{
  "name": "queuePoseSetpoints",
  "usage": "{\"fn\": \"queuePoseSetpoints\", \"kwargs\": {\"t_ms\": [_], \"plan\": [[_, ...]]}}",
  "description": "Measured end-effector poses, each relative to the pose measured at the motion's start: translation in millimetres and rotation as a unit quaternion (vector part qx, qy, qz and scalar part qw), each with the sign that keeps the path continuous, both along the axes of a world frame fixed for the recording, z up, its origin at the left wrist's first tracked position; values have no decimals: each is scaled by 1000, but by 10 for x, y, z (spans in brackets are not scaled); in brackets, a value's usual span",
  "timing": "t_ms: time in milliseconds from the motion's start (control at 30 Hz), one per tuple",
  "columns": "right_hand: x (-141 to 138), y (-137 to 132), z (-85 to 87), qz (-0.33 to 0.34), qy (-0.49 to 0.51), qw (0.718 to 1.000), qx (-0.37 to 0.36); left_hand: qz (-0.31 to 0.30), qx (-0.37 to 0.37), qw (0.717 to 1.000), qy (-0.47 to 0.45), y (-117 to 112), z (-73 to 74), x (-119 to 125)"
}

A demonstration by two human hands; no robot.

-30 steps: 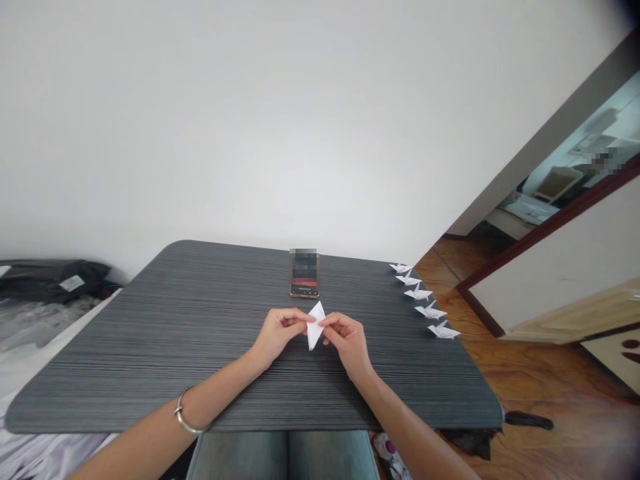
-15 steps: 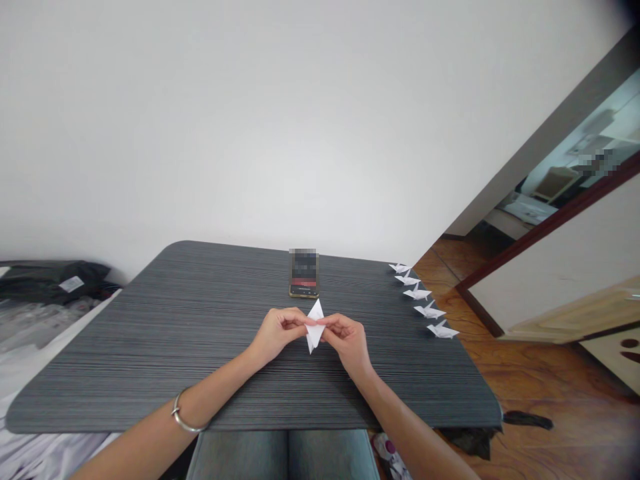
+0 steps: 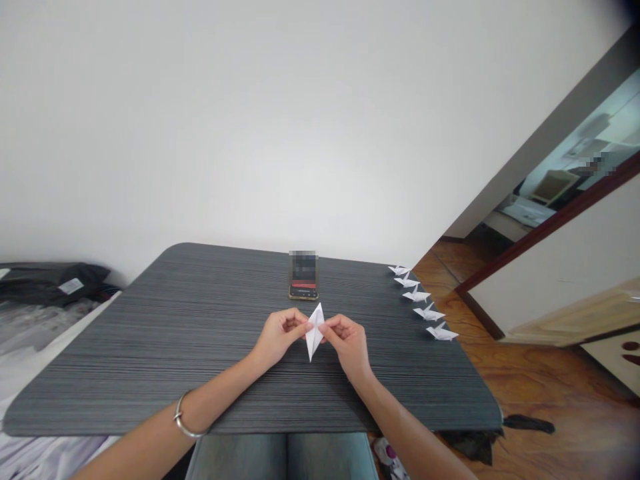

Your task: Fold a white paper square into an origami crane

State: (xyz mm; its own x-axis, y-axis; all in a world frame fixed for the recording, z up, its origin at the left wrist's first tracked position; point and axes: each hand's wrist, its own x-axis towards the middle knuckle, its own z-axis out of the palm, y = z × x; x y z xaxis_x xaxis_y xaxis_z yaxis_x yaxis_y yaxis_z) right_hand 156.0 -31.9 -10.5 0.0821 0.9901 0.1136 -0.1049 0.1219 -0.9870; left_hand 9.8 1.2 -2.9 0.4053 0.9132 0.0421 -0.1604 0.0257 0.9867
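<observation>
A: Where's the white folded paper (image 3: 315,335)?
B: Centre, over the dark, streak-grained tabletop (image 3: 200,313). Slim creased diamond, points near twelve and six.
A: Fingers?
B: Closed; left hand (image 3: 280,335) pinches the nine-o'clock edge, right hand (image 3: 351,339) the three-o'clock.
A: Around it?
B: Smartphone (image 3: 303,277) at twelve; five sharp-pointed paper cranes (image 3: 417,295), two to three.

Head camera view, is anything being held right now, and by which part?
Yes, a folded white paper: the left hand pinches its left edge, the right hand its right edge, both near the middle.
</observation>
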Motion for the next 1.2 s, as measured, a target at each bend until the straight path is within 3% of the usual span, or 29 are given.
{"fn": "queuePoseSetpoints", "kwargs": {"t_ms": [267, 633, 833, 1200], "plan": [[-8, 0, 26, 8, 4, 1000, -11, 5, -45, 998, -45, -4, 20, 33], [-15, -1, 0, 26, -35, 999, 9, -27, -63, 998, -9, 21, -38, 9], [-6, 16, -19, 16, -34, 999, -9, -84, -90, 992, 2, 6, -37, 12], [-29, -13, 7, 17, -37, 999, -15, -102, -117, 987, 29, -12, -3, 34]]}}
